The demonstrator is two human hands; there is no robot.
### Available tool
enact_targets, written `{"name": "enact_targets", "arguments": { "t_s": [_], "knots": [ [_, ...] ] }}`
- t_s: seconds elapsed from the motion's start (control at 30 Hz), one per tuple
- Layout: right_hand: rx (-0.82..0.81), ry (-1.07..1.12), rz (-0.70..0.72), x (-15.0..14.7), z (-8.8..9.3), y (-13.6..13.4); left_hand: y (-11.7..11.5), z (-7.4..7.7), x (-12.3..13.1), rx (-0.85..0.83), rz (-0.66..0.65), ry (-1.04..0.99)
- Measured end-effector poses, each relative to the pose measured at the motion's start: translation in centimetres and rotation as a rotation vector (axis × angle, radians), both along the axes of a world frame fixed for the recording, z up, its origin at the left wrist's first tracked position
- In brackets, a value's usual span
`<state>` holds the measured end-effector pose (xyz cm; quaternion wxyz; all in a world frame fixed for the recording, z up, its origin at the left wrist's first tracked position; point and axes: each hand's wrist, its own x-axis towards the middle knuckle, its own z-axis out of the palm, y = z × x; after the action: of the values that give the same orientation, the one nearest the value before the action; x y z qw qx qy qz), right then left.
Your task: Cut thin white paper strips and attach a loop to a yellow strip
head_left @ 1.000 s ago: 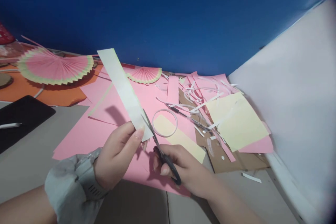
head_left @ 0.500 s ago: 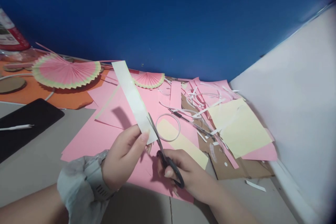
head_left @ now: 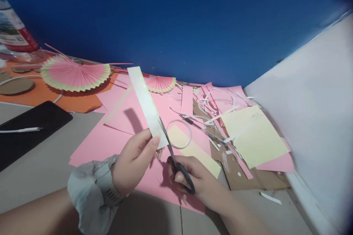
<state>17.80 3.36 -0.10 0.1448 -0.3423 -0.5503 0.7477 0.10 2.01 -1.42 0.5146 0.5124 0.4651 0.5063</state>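
My left hand (head_left: 138,158) pinches the lower end of a pale paper strip (head_left: 145,99), thumb on top, with the strip slanting up and away. In my right hand (head_left: 193,180) is a pair of black-handled scissors (head_left: 180,174), fingers through the loops. Their blades lie along the right edge of the strip, just beside my left thumb. Beneath both hands spread pink paper sheets (head_left: 91,136). A pale yellow strip (head_left: 204,158) and a thin white ring (head_left: 191,136) lie right behind the scissors.
Two pleated pink fans (head_left: 79,77) rest at the back, the larger over orange paper (head_left: 91,104). A black tablet-like slab (head_left: 35,128) lies left, a bottle (head_left: 19,29) behind it. Right are cardboard (head_left: 248,180), paper scraps, a pen (head_left: 204,128) and a yellow sheet (head_left: 253,136). A blue wall (head_left: 165,18) stands behind.
The whole view has shifted slightly, so everything sits a little further right. Both hands keep their holds; the scissors stay at the strip's right edge.
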Motion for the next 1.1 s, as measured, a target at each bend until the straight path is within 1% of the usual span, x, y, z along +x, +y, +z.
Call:
{"name": "enact_targets", "arguments": {
  "t_s": [0.13,0.37,0.47,0.6,0.7,0.8,0.93,1.1],
  "knots": [
    [-0.026,0.003,-0.022,-0.12,0.02,-0.14,0.17,0.17,0.05,-0.002,-0.005,-0.013],
    [0.027,-0.043,-0.036,-0.25,0.42,-0.13,0.31,0.11,-0.23,-0.025,-0.017,-0.094],
    [0.057,-0.089,-0.028,-0.16,0.67,-0.09,0.40,-0.06,-0.32,-0.007,0.034,-0.123],
    [0.102,-0.120,-0.017,-0.08,0.75,-0.09,0.70,-0.09,-0.34,0.005,0.095,-0.060],
    [0.076,-0.084,-0.011,-0.07,0.64,-0.09,0.79,-0.01,-0.39,0.031,0.095,-0.017],
    [0.038,-0.063,-0.016,-0.08,0.59,-0.10,0.72,0.06,-0.43,0.041,0.091,-0.018],
    [0.022,-0.087,-0.036,-0.10,0.66,-0.20,0.59,0.08,-0.37,0.031,0.105,-0.011],
    [-0.038,-0.092,-0.055,-0.17,0.61,-0.47,0.56,0.09,-0.29,0.027,0.123,-0.004]
  ]
}}
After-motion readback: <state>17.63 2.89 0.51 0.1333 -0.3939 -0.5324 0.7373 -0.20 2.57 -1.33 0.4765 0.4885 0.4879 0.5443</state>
